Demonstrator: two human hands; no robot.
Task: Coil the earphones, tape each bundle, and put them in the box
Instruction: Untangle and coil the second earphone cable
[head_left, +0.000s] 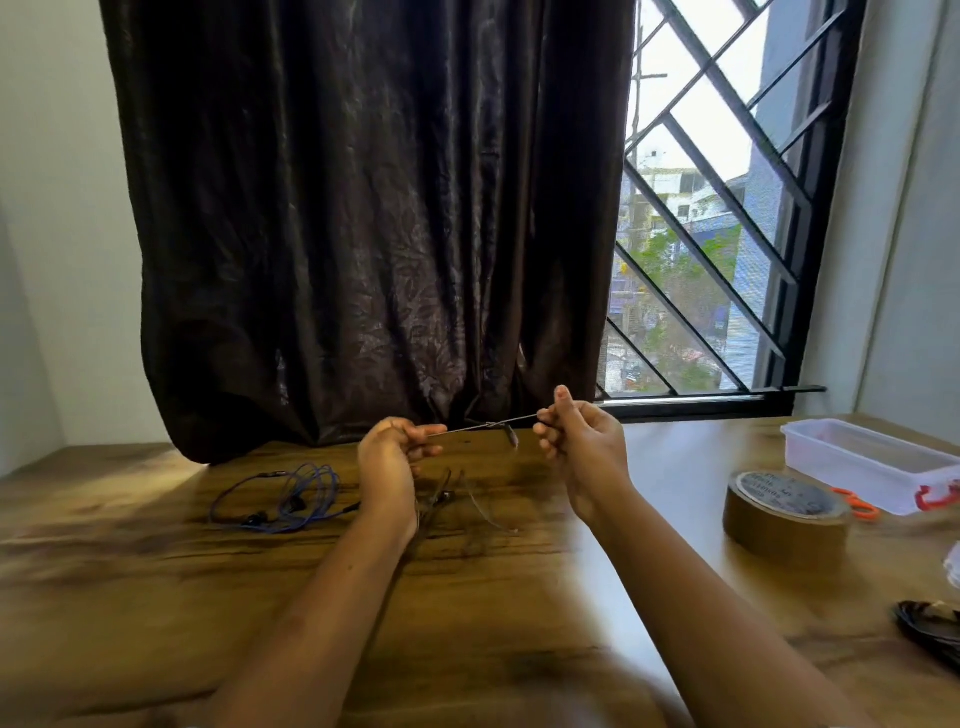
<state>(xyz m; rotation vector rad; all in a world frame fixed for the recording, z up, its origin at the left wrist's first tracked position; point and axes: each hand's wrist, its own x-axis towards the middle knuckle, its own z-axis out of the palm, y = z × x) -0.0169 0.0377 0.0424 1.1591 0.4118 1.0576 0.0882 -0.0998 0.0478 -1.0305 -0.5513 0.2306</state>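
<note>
Writing shows in dark print on the pale round face of the brown tape roll (787, 512), but it is too blurred to read. No other label or brand can be made out.

Both forearms reach forward over the wooden table (493, 597), and the hands are raised above it in front of the dark curtain (363, 208). The left hand (389, 457) has its back to the camera, its fingers curled in and its thumb and forefinger pinching a thin grey earphone cable (483, 426). The right hand (576, 441) is level with it and a little apart. Its fingers are curled too and it pinches the same cable at the fingertips, with the thumb sticking up. The cable runs taut and almost level between the two pinches, and a small dark piece hangs from it near the right hand. The rest of this cable drops below the left hand to the tabletop in loose, blurred loops.

A second set, the blue earphones (283, 499), lies loosely coiled on the table to the left of the left wrist. The clear plastic box (852, 467), with a red latch on its near end, stands open at the far right. The tape roll is just in front of it, and the orange scissors (857, 504) lie between the two. A dark bundle (930, 629) sits at the right edge, but what it is cannot be told.
</note>
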